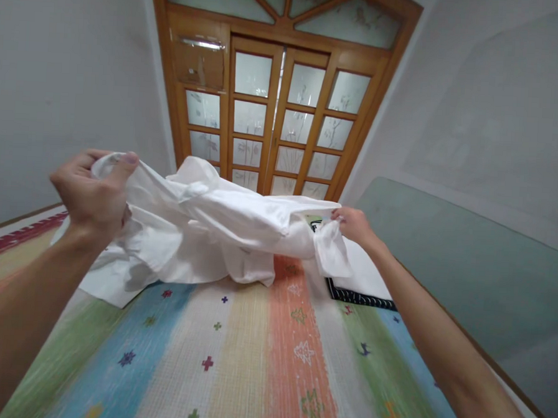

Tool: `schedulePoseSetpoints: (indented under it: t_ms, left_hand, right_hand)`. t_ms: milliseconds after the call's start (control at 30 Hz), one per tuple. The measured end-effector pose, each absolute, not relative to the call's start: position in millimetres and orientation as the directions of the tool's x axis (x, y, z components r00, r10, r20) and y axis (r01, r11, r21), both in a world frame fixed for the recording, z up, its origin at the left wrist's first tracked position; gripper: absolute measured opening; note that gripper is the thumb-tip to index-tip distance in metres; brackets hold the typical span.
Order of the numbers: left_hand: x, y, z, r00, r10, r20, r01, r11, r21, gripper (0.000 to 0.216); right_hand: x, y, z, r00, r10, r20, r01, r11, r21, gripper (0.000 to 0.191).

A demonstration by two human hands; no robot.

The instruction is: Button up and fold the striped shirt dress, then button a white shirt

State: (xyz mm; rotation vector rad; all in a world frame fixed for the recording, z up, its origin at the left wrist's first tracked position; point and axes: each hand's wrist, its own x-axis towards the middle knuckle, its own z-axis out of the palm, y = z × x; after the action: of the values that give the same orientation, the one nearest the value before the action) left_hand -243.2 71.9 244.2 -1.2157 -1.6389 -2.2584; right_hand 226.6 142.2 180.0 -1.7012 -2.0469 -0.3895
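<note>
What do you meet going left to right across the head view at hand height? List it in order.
left hand → white cloth, bunched and held up between both hands → right hand → green wall panel

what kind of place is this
Probably a room in a home: wooden doors with frosted glass panes, a colourful striped mat, and a white garment held over it.

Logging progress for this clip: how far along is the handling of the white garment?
Done: the white garment is lifted, bunched, lower edge on the striped mat. In hand: left hand and right hand grip opposite ends. Left: it is neither flat nor folded.
</note>
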Motion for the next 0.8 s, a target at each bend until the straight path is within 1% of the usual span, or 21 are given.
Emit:
schedulePoseSetpoints:
  t_ms: [67, 133, 200, 233, 267, 300, 333, 367, 400, 433, 467, 500, 600, 700, 800]
  left_hand:
    - [-237.9, 59.9, 234.9, -0.555, 0.494, 0.669, 0.547, -0.39, 0.741, 0.028]
    - [-227.0, 50.6, 224.5, -0.384, 0.586, 0.713, 0.625, -0.404, 0.668, 0.026]
    - [-214.3, 46.4, 215.8, -0.226, 0.617, 0.753, 0.669, -0.464, 0.581, 0.023]
    - [-208.3, 45.9, 212.5, -0.167, 0.616, 0.77, 0.672, -0.5, 0.546, 0.022]
    - [-202.9, 45.9, 210.1, -0.124, 0.609, 0.784, 0.67, -0.531, 0.518, 0.022]
    - [-198.2, 45.9, 208.6, -0.095, 0.601, 0.794, 0.667, -0.554, 0.499, 0.021]
    - [-194.2, 45.3, 208.0, -0.082, 0.594, 0.8, 0.665, -0.566, 0.488, 0.02]
    - [-191.0, 43.8, 208.0, -0.078, 0.594, 0.801, 0.664, -0.568, 0.486, 0.02]
    - [-188.6, 41.2, 208.6, -0.077, 0.6, 0.797, 0.664, -0.565, 0.489, 0.02]
    - [-186.7, 37.5, 209.7, -0.079, 0.608, 0.79, 0.662, -0.561, 0.497, 0.02]
    - [-185.3, 32.8, 211.0, -0.079, 0.62, 0.781, 0.658, -0.556, 0.508, 0.02]
    - [-184.4, 27.4, 212.4, -0.074, 0.633, 0.771, 0.654, -0.553, 0.517, 0.021]
    - [-183.0, 10.5, 215.7, -0.023, 0.668, 0.743, 0.655, -0.552, 0.516, 0.024]
    - [-183.5, -1.8, 217.1, 0.07, 0.69, 0.721, 0.673, -0.566, 0.476, 0.025]
    - [-186.9, -7.7, 218.1, 0.16, 0.705, 0.691, 0.683, -0.585, 0.438, 0.026]
  right_hand:
    - [219.6, 139.2, 174.3, -0.155, 0.902, 0.403, 0.972, 0.211, -0.098, 0.036]
    - [194.9, 127.1, 170.9, -0.162, 0.893, 0.42, 0.956, 0.248, -0.159, 0.034]
    - [158.5, 106.8, 171.4, -0.23, 0.869, 0.438, 0.885, 0.374, -0.278, 0.029]
    - [138.3, 94.3, 172.8, -0.305, 0.857, 0.415, 0.797, 0.468, -0.382, 0.028]
    - [117.7, 81.0, 174.4, -0.399, 0.84, 0.368, 0.671, 0.541, -0.507, 0.027]
    - [97.5, 67.6, 175.7, -0.517, 0.804, 0.294, 0.519, 0.567, -0.639, 0.026]
    - [78.2, 54.9, 176.3, -0.613, 0.752, 0.242, 0.377, 0.548, -0.747, 0.025]
    - [60.0, 43.7, 175.6, -0.678, 0.706, 0.206, 0.274, 0.502, -0.82, 0.023]
    - [43.3, 34.7, 173.7, -0.714, 0.678, 0.175, 0.208, 0.444, -0.872, 0.019]
    - [28.4, 28.4, 170.6, -0.72, 0.678, 0.151, 0.164, 0.377, -0.912, 0.014]
    - [15.3, 25.0, 166.4, -0.71, 0.693, 0.123, 0.126, 0.296, -0.947, 0.012]
    - [4.2, 24.4, 161.7, -0.694, 0.714, 0.092, 0.093, 0.215, -0.972, 0.014]
    - [-18.5, 34.2, 149.0, -0.581, 0.813, 0.049, -0.018, 0.047, -0.999, 0.031]
    - [-28.2, 47.1, 144.8, -0.486, 0.873, 0.052, -0.1, 0.004, -0.995, 0.043]
    - [-29.5, 54.1, 147.3, -0.379, 0.917, 0.126, -0.185, 0.058, -0.981, 0.041]
